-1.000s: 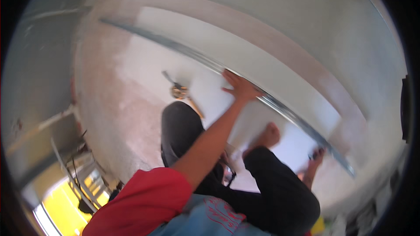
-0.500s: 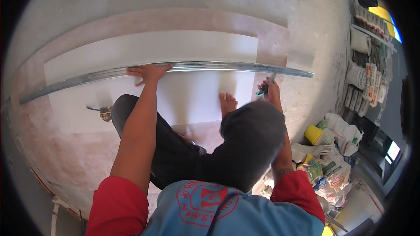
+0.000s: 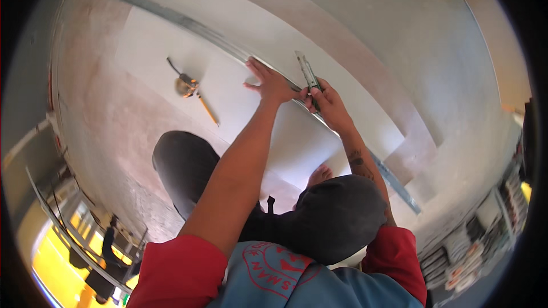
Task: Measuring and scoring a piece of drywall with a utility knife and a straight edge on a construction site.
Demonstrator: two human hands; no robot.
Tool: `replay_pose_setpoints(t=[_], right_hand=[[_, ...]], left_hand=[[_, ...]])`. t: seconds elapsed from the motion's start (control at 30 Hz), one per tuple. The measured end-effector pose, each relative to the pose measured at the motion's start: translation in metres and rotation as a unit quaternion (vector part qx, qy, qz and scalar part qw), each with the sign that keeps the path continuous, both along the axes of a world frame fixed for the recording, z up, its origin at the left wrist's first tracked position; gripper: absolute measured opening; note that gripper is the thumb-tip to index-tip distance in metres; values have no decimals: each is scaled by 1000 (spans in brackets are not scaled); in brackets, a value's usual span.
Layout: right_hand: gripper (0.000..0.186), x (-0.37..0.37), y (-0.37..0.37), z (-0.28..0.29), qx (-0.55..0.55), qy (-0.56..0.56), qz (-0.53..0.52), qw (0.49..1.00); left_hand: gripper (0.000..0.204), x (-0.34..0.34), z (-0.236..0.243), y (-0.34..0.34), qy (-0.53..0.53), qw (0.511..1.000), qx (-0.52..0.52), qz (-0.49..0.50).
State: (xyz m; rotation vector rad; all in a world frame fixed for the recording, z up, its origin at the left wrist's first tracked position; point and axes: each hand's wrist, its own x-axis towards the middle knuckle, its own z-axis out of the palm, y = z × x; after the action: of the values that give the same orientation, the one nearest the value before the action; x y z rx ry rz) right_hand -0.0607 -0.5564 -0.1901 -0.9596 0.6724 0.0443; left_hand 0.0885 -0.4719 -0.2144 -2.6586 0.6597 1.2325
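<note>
1. Versus half a second earlier: the right hand [image 3: 332,105], then well apart from the left hand [image 3: 273,85] near the strip's right-hand end, is now just beside it. The left hand remains on the metal strip [image 3: 188,24].
2. Utility knife [image 3: 308,77]: gripped in the right fist, blade end projecting beyond the fingers, pointing away from the person.
3. Left hand: fingers and thumb spread wide, laid on the strip.
4. Strip: lies across the white board [image 3: 228,94], passing under the left hand; right-hand contact with it cannot be told.
</note>
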Motion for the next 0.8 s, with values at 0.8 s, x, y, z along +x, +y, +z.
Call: replay_pose_setpoints(t=[0.8], right_hand=[[52, 150, 16, -18, -575, 20, 279, 769]], left_hand=[[107, 3, -25, 17, 5, 998, -67, -5]])
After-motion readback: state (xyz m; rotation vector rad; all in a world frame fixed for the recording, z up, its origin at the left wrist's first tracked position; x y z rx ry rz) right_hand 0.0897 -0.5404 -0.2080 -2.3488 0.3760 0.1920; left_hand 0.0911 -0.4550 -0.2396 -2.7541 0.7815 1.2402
